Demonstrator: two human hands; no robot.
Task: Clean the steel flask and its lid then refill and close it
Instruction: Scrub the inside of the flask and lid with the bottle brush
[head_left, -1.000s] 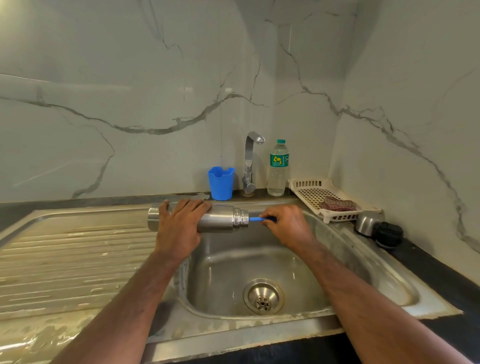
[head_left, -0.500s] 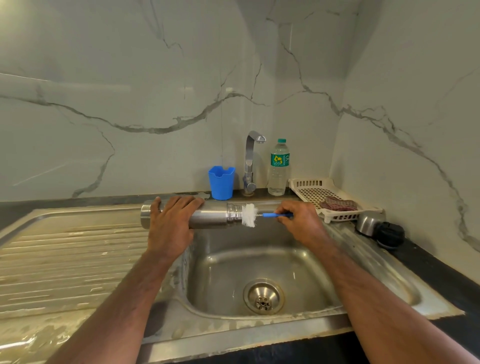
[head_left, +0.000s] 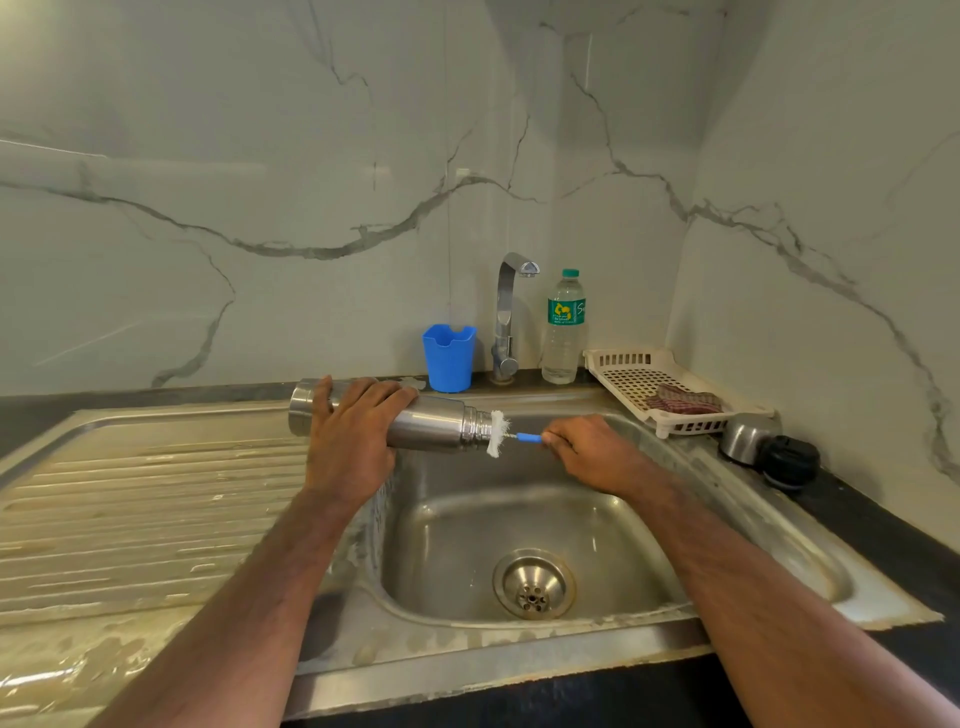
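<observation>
You have open room down in the steel sink bowl (head_left: 519, 519), under both of your arms. The ridged steel draining board (head_left: 145, 499) on the left is wide and flat. At the back, a blue plastic cup (head_left: 449, 358), a bent steel tap (head_left: 506, 317) and a clear water bottle (head_left: 564, 327) stand in a row. A cream plastic tray (head_left: 623, 364) and a black and steel lid (head_left: 769, 452) crowd the right rim.
</observation>
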